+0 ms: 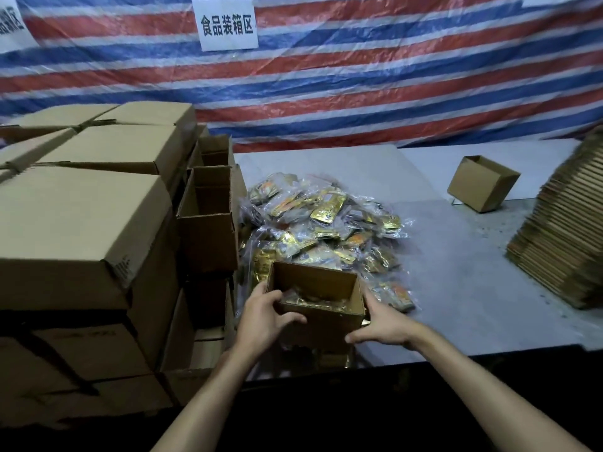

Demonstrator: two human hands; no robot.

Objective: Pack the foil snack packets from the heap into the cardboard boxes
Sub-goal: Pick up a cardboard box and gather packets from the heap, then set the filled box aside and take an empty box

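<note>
A red, white and blue striped tarpaulin (359, 93) closes off the back, with a printed paper sign (226, 24) fixed to it. The pale table (456, 272) runs from it to a dark near edge. Stacked closed cartons (81, 223) wall in the left side, and two open empty boxes (208, 216) stand against them. A leaning stack of flattened boxes (561, 239) hems in the right. Bare table lies between that stack and the heap of foil packets (319, 223) in the middle. A lone tilted box (483, 184) sits well apart at the far right. At the near edge, touching the heap, stands a small box (321, 308), open on top with gold packets in its bottom. The left hand (264, 318) grips its near left corner, fingers curled over the rim. The right hand (381, 324) clasps the right wall, thumb across the front.
</note>
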